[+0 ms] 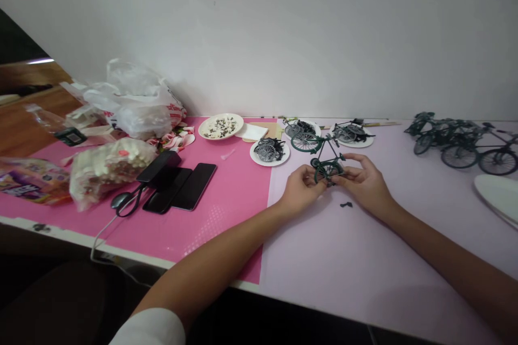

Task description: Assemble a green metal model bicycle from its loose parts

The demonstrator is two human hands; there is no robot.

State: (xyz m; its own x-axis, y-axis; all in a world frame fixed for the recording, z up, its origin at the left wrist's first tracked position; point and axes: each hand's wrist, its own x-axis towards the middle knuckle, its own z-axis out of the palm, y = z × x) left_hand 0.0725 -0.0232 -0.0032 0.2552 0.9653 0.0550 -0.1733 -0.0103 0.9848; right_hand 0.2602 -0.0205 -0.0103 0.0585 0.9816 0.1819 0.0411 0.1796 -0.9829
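Note:
A small dark green model bicycle (321, 156) stands tilted on the pale lilac mat (364, 259). My left hand (299, 190) pinches its near wheel from the left. My right hand (364, 180) curls round the same wheel from the right, fingers closed on it. A tiny black part (346, 205) lies loose on the mat just below my right hand.
Three small white plates (270, 152) of wheels and parts sit behind the bicycle, plus a bowl of small pieces (220, 126). Finished model bicycles (461, 143) stand at the right. Phones (190, 187), scissors (127, 199) and plastic bags (133, 102) crowd the pink mat at left. White plates (499, 194) sit at the right edge.

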